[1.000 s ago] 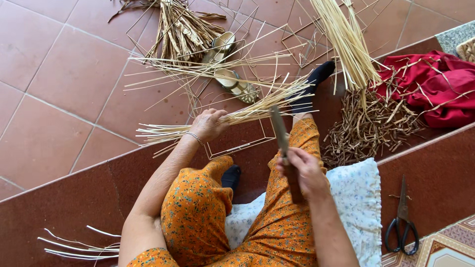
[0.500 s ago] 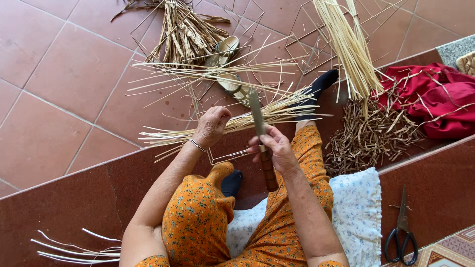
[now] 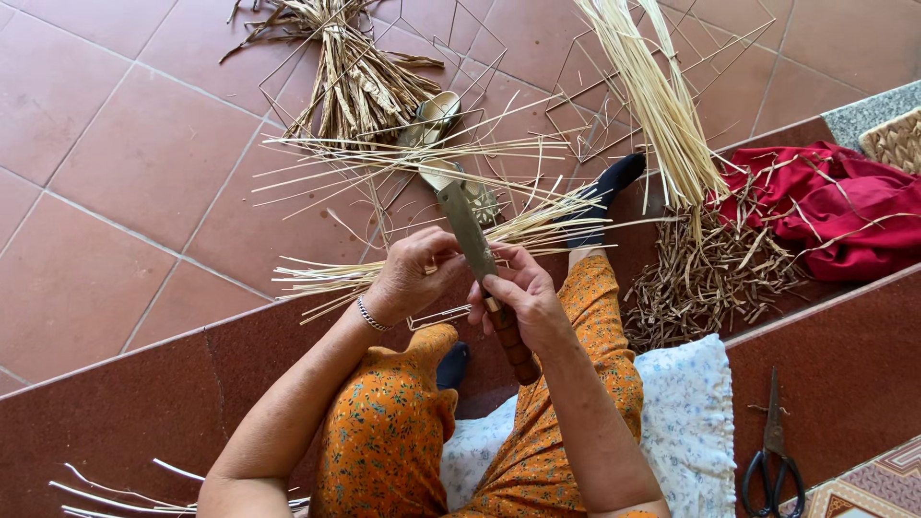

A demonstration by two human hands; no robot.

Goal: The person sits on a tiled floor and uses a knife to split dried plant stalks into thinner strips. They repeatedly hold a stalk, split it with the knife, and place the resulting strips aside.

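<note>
Straw bundle [image 3: 403, 269]: pale strips lying across my lap, fanning out over the tiled floor [image 3: 125, 192].
Left hand [image 3: 411, 273]: my fingers closed around the bundle.
Knife [image 3: 480, 264]: blade upright, touching the strips just beside my left thumb.
Right hand [image 3: 523, 293]: closed on the wooden handle.
Scissors [image 3: 772, 460]: black, well apart, far right.

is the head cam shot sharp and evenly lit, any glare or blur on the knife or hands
Head view: soft, even daylight, faint shadows, no glare. Knife blade, left hand and right hand look sharp, no motion blur. Straw strips stay crisp; scissors clear near the frame edge.
</note>
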